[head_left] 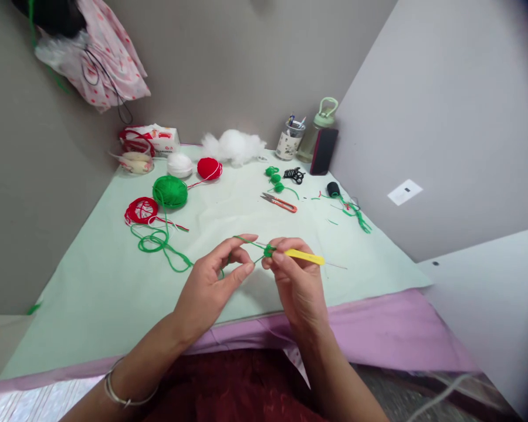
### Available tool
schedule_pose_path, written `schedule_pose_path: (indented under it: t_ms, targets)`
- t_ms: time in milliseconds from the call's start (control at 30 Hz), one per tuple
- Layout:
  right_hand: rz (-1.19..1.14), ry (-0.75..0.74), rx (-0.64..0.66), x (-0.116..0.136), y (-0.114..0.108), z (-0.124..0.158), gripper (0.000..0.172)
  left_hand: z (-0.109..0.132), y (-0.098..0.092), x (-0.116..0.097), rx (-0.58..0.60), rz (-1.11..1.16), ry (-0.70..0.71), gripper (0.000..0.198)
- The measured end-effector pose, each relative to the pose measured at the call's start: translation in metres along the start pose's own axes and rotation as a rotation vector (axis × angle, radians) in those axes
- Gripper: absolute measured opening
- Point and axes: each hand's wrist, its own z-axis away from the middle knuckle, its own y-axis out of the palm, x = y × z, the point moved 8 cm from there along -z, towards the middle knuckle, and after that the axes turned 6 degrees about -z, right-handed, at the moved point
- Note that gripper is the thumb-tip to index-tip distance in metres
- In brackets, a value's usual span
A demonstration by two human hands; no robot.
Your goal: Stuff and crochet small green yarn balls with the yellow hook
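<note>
Between the fingers of my right hand (297, 275) is a crochet hook with a yellow handle (305, 256), its shaft pointing left. A small piece of green crochet work (270, 251) sits at the hook, by my right fingertips. My left hand (215, 275) is curled, with green yarn running over the raised index finger and down to the thumb, where it is pinched. From there the loose green strand (158, 240) loops across the table toward the green yarn ball (170, 192) at the left.
Red yarn (141, 211), a white ball (179, 165) and a red ball (210, 168) lie left. Behind is white stuffing (235, 146). Orange thread snips (281, 203), small green pieces (275, 178) and a black clip (294, 174) lie ahead. A phone (324, 152) leans by a bottle (310, 138).
</note>
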Motion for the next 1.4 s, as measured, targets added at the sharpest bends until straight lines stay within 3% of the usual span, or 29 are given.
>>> schedule_pose_path:
  t_ms: [167, 333, 533, 700, 833, 1000, 1100, 1233, 1400]
  targets:
    - [0.008, -0.003, 0.030, 0.005, 0.007, 0.003, 0.010, -0.004, -0.002, -0.006, -0.030, 0.242, -0.026, 0.028]
    - [-0.030, -0.075, -0.027, 0.010, 0.009, 0.002, 0.012, -0.005, 0.004, -0.010, -0.091, 0.530, -0.125, 0.025]
    - [-0.166, 0.005, -0.094, -0.012, 0.020, 0.002, 0.018, -0.009, 0.008, -0.002, -0.224, 0.866, -0.209, 0.026]
    - [-0.176, 0.091, -0.028, -0.022, 0.041, -0.008, 0.017, -0.016, -0.003, -0.007, -0.159, 0.739, -0.178, 0.031]
    - [-0.162, 0.116, 0.024, -0.025, 0.056, -0.020, 0.013, -0.019, -0.021, -0.008, -0.187, 0.621, -0.158, 0.031]
    - [-0.033, 0.106, 0.263, -0.020, 0.082, -0.053, 0.005, -0.039, -0.052, -0.015, -0.201, 0.551, -0.139, 0.031]
    - [0.109, 0.078, 0.395, -0.022, 0.092, -0.076, 0.019, -0.060, -0.071, -0.019, -0.185, 0.497, -0.089, 0.039]
    - [0.335, -0.024, 0.290, -0.032, 0.078, -0.096, 0.024, -0.082, -0.084, 0.003, -0.249, 0.431, -0.158, 0.039]
    - [0.442, -0.127, 0.230, -0.043, 0.063, -0.093, 0.018, -0.090, -0.077, 0.034, -0.258, 0.547, -0.259, 0.041]
